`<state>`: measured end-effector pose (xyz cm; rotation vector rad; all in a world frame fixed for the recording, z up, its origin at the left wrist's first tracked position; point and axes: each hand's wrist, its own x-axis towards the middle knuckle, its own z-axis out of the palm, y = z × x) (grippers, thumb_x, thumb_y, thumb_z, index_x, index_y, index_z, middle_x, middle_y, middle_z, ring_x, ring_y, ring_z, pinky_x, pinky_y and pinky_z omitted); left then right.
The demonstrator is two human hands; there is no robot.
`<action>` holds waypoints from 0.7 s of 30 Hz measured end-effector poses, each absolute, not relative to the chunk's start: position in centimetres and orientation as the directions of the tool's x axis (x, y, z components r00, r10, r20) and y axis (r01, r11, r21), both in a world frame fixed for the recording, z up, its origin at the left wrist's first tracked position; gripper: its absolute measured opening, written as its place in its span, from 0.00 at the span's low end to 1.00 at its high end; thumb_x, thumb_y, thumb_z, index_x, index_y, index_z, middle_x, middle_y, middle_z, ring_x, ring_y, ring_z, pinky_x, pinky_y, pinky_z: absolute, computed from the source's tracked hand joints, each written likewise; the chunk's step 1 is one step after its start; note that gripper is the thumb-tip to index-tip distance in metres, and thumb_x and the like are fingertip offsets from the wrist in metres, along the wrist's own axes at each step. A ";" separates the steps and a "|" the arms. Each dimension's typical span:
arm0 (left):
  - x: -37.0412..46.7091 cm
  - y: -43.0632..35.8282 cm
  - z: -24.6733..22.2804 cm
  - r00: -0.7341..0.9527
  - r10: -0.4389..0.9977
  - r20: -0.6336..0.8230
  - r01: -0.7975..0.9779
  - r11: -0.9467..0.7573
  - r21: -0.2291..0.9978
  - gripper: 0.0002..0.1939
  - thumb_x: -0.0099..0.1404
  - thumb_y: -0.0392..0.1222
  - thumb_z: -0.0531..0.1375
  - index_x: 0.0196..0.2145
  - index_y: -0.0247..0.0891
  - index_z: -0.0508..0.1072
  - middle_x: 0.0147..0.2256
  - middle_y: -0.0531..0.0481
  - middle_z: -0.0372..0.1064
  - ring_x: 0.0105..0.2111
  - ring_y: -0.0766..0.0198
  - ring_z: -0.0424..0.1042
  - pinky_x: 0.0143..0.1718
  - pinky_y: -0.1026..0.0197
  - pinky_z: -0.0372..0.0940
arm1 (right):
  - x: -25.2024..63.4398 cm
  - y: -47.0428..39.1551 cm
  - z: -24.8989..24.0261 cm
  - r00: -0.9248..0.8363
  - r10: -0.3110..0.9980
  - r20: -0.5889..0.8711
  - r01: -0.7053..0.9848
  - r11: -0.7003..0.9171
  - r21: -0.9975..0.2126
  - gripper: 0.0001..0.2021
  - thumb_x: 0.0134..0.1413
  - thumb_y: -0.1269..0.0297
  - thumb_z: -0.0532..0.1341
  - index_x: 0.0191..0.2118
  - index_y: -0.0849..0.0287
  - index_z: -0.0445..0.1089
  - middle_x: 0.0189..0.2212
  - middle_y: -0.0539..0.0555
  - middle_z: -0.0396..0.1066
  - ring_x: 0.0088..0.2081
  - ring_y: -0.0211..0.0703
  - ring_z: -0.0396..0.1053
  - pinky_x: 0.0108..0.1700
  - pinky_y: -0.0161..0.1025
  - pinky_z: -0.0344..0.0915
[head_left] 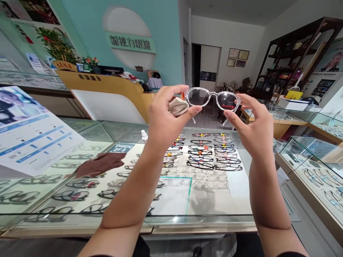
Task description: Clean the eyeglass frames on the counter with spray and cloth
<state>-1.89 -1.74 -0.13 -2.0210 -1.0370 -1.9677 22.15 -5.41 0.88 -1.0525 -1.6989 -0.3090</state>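
Both my hands hold up a pair of clear-framed eyeglasses (213,94) above the glass counter. My left hand (168,114) pinches the rim of one lens between thumb and fingers, and a beige cloth (178,107) is tucked in its palm. On the other side, my right hand (254,123) grips the frame's edge with thumb and forefinger. Red lettering shows on the lens nearer my right hand. The temples hang down behind the lenses. Below, rows of eyeglasses (200,159) lie on the counter.
A brown cloth (100,164) and a small white bottle (144,135) sit on the glass display counter (206,207). A printed board (34,139) stands at left. Another display case (316,171) is at right. A person (154,80) is behind the yellow desk (107,85).
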 end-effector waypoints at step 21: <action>-0.6 -2.8 -0.6 -0.099 0.358 0.928 0.591 -0.729 0.345 0.22 0.63 0.52 0.74 0.51 0.44 0.79 0.46 0.45 0.76 0.45 0.54 0.78 0.48 0.50 0.78 | 22.4 -5.4 0.7 0.027 0.571 0.821 0.735 0.546 -0.403 0.24 0.62 0.46 0.67 0.59 0.50 0.75 0.49 0.57 0.80 0.49 0.54 0.77 0.55 0.59 0.72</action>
